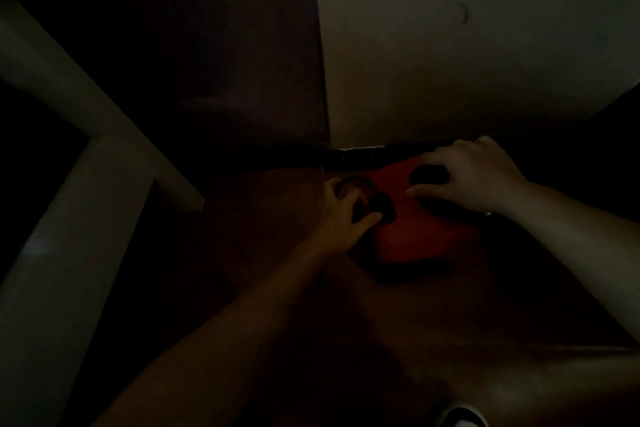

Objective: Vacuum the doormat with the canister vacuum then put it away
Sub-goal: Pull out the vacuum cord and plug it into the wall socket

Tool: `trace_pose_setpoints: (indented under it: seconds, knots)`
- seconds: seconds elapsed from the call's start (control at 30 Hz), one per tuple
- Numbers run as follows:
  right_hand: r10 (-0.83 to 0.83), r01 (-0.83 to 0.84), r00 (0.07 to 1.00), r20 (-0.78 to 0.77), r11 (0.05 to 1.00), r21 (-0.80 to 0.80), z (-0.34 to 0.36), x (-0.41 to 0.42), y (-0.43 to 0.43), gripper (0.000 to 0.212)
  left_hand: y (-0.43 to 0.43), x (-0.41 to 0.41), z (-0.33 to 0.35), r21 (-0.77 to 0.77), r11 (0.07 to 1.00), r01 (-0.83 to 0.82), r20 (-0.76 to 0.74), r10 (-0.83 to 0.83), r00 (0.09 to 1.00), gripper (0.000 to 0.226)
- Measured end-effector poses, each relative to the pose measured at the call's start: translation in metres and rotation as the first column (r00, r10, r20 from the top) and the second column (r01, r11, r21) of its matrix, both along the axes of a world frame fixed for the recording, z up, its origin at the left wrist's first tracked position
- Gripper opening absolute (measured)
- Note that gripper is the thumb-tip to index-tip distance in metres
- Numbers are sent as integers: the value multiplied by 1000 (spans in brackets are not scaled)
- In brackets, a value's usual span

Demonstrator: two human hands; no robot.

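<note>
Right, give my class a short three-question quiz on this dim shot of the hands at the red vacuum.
1. True or false: the vacuum body is blue.
2. Which hand grips the dark round part at its end? A) left hand B) right hand
3. Fill in: the vacuum stands on the floor near a pale ____.
Key: 1 false, it is red; 2 A; 3 wall.

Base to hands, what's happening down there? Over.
Left hand gripping dark round part beside red vacuum. Right hand over its top, grip unclear. Wall close behind, very dark.
</note>
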State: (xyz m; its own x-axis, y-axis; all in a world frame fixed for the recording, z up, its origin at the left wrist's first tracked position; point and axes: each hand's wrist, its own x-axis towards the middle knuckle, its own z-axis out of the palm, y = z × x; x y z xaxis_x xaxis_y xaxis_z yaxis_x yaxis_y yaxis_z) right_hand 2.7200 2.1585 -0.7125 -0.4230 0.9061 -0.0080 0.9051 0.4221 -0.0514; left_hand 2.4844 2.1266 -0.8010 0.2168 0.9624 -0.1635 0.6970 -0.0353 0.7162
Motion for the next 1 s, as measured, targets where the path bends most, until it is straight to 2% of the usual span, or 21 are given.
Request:
trace_pose_setpoints:
  seconds: [0.1, 0.23, 0.33, 0.4, 0.47, 0.53, 0.63, 0.73, 0.8, 0.83, 0.9, 1.0]
  knots:
    - [-6, 6, 1000, 1, 1000, 14, 2, -2, -1, 53, -4, 7, -2, 34, 999, -2, -32, 3, 999, 24]
    - [-9, 9, 1000, 7, 1000, 10, 2, -1, -1, 56, -5, 4, -8, 116, 991, -58, -129, 73, 989, 21]
    - [-16, 16, 1000, 19, 1000, 3, 2, -1, 0, 63, -9, -6, -6, 57, 986, -157, 62, 153, 986, 35]
    - [-15, 15, 1000, 28, 1000, 2, 2, -1, 0, 66, -9, -13, -5, 75, 993, -91, 77, 85, 993, 46]
    - [-14, 14, 1000, 27, 1000, 2, 2, -2, 0, 66, -6, -18, -5, 142, 990, 8, -26, -5, 1000, 31]
    - [-15, 15, 1000, 25, 1000, -5, 2, -2, 0, 69, -2, -22, -3, 200, 974, 105, -213, -62, 975, 19]
    - [-8, 9, 1000, 9, 1000, -22, 1, 1, 1, 77, -4, -29, 8, 253, 931, 265, -520, -100, 848, 26]
    - [0, 0, 1000, 4, 1000, -17, 0, 2, 2, 76, -2, -31, 16, 257, 868, 426, -609, -197, 768, 28]
    - [7, -7, 1000, 22, 1000, 0, -1, 1, 2, 70, 2, -26, 15, 119, 854, 506, -648, -319, 692, 31]
    - [6, -6, 1000, 27, 1000, 5, 0, 1, 1, 65, 3, -24, 12, 8, 870, 494, -623, -382, 682, 32]
    - [-1, 1, 1000, 18, 1000, 4, 0, 0, 0, 61, 3, -23, 2, -204, 879, 431, -488, -473, 734, 30]
    - [-18, 18, 1000, 19, 1000, -8, 1, -1, 0, 65, 1, -30, -15, -322, 856, 405, -207, -481, 852, 21]
